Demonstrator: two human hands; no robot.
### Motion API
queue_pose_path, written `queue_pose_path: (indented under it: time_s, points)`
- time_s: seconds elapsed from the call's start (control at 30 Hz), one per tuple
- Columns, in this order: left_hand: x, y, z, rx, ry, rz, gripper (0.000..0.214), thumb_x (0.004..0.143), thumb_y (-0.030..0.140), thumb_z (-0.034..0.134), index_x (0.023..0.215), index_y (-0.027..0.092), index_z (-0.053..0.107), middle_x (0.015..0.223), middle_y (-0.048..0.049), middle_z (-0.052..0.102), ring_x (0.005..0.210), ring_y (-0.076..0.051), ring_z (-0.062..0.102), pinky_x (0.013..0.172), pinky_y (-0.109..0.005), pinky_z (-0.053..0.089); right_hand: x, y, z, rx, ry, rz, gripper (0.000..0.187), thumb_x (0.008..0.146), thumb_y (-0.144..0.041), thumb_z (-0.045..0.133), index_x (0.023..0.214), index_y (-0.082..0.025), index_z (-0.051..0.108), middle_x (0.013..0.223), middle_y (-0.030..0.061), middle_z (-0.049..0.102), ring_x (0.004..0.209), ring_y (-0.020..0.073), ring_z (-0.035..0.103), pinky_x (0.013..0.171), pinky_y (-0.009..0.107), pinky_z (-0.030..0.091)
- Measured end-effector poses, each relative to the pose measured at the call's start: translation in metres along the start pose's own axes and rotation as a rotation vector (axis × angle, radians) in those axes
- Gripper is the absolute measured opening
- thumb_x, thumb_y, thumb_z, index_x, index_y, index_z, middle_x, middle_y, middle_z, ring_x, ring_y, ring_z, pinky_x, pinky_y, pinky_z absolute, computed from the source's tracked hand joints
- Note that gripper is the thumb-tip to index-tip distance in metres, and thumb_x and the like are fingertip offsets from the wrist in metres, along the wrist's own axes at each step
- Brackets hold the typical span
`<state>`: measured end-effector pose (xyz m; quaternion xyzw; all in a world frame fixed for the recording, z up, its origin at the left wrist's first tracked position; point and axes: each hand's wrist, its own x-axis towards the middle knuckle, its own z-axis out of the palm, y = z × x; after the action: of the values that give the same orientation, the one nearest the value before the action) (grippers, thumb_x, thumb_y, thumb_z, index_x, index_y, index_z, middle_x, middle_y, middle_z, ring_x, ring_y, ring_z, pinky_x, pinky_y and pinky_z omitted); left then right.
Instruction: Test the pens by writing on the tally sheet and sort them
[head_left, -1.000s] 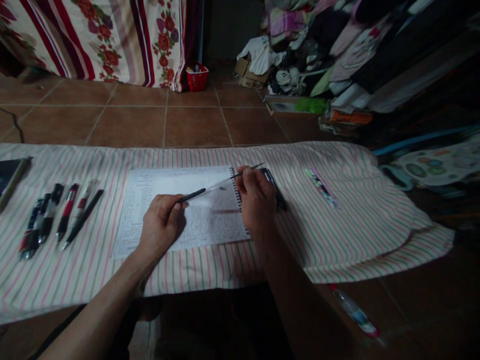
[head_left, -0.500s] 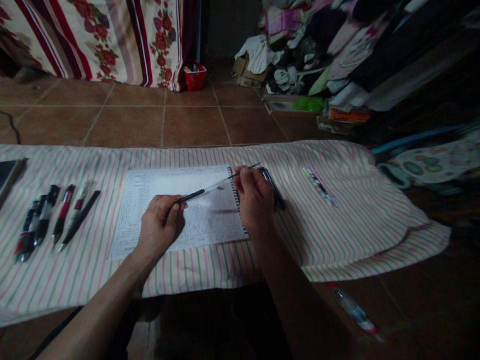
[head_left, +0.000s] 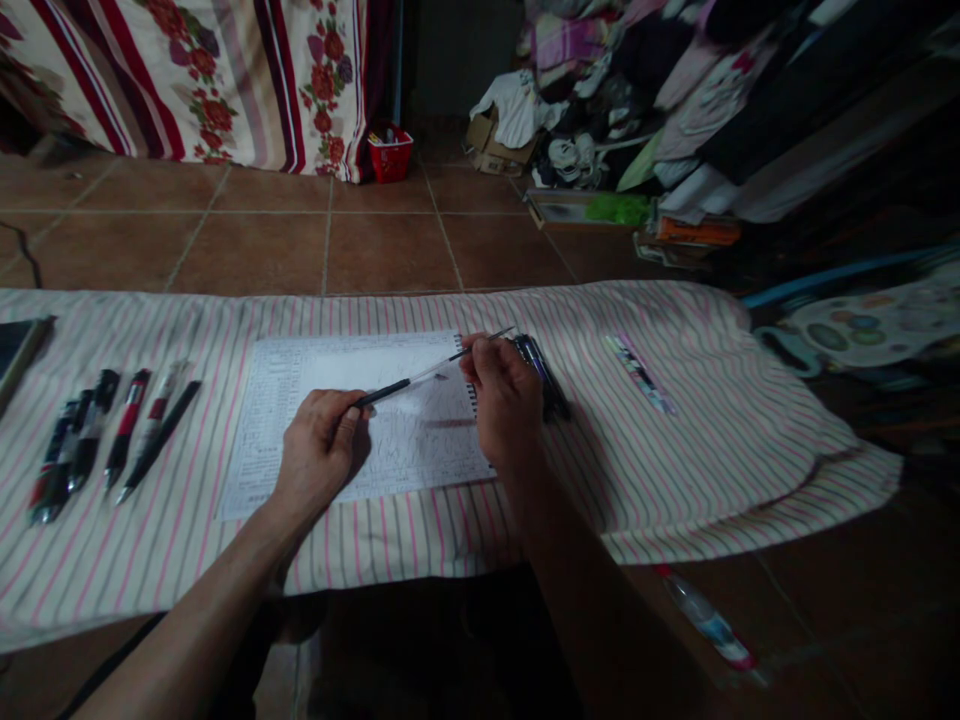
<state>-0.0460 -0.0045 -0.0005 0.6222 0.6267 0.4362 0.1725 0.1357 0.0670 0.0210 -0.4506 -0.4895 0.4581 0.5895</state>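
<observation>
The left hand and right hand each pinch one end of a pen, grips pressed together, seemingly to steady it lengthwise over a printed sheet; spare pens lie in a row to the left.

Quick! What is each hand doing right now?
Left hand: closed, holding the black end of a thin pen.
Right hand: closed, pinching the thin far part of the same pen.
</observation>
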Motion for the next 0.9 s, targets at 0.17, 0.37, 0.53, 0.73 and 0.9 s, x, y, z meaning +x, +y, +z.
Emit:
queue_pose_path:
  time_s: [0.17,0.37,0.53,0.73,0.9]
  points:
    - [0.000,0.000,0.000,0.022,-0.005,0.014,0.020,0.085,0.023,0.047,0.091,0.020,0.065,0.082,-0.0049,0.068,0.085,-0.022,0.059,0.080,-0.040,0.047,-0.003,-0.004,0.003,-0.018,-0.014,0.013,0.023,0.083,-0.042,0.055,0.084,-0.022,0.066,0.068,-0.0012,0.060,0.070,0.0115,0.056,0.067,0.025,0.045]
    - [0.002,0.004,-0.001,0.032,-0.019,0.040,0.022,0.085,0.025,0.048,0.095,0.019,0.067,0.084,-0.0062,0.069,0.085,-0.023,0.060,0.080,-0.040,0.048,-0.007,-0.008,0.006,-0.117,-0.075,0.062,0.024,0.082,-0.040,0.056,0.089,-0.021,0.070,0.070,-0.0012,0.061,0.068,0.0112,0.054,0.064,0.025,0.041]
    - [0.001,0.003,0.000,0.041,-0.024,0.038,0.025,0.086,0.027,0.047,0.098,0.016,0.066,0.085,-0.0075,0.069,0.086,-0.023,0.061,0.079,-0.041,0.049,-0.010,-0.005,0.010,-0.124,-0.138,0.104,0.028,0.080,-0.040,0.058,0.094,-0.020,0.071,0.072,-0.0005,0.063,0.067,0.0112,0.053,0.062,0.024,0.039]
    - [0.000,-0.001,0.003,0.014,-0.050,-0.011,0.026,0.086,0.029,0.048,0.102,0.016,0.065,0.085,-0.0069,0.069,0.085,-0.023,0.063,0.079,-0.041,0.050,-0.014,-0.005,0.014,-0.176,-0.221,0.131,0.030,0.080,-0.039,0.056,0.098,-0.021,0.071,0.073,0.0001,0.064,0.064,0.0108,0.051,0.058,0.023,0.038]
    - [-0.001,0.000,0.004,0.015,-0.057,-0.031,0.028,0.087,0.029,0.048,0.103,0.015,0.065,0.086,-0.0072,0.069,0.085,-0.023,0.064,0.079,-0.040,0.050,-0.015,-0.005,0.015,-0.204,-0.242,0.133,0.031,0.082,-0.039,0.054,0.102,-0.022,0.071,0.072,-0.0007,0.063,0.061,0.0103,0.049,0.055,0.023,0.036]
